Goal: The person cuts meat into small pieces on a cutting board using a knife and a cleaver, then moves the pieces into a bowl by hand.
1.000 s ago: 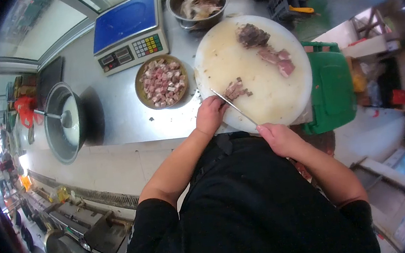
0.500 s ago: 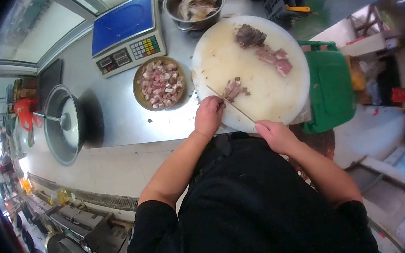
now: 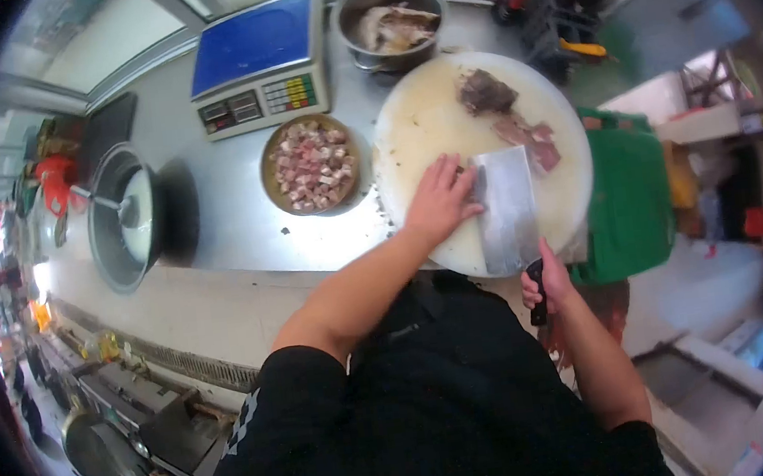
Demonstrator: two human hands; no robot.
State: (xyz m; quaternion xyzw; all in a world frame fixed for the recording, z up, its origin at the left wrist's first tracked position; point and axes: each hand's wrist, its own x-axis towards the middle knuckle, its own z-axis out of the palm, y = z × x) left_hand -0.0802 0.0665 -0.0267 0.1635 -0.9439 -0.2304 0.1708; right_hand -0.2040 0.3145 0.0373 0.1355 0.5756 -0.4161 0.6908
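My right hand is closed round the black handle of a cleaver, whose broad blade lies nearly flat over the round white cutting board. My left hand rests on the board with its fingers spread, the fingertips beside the blade's left edge. The small cut meat bits are mostly hidden by that hand and the blade. Farther up the board are a dark chunk of meat and some flat pinkish pieces. A bowl of diced meat stands left of the board.
Behind the bowl stands a scale with a blue top. A metal pot with meat and bones is at the back. On the left sits a large basin with a ladle. A green bin is right of the board.
The cleaver has turned from edge-down to showing its broad face. My left hand has moved onto the board and its fingers have spread. My right hand has moved right and nearer my body.
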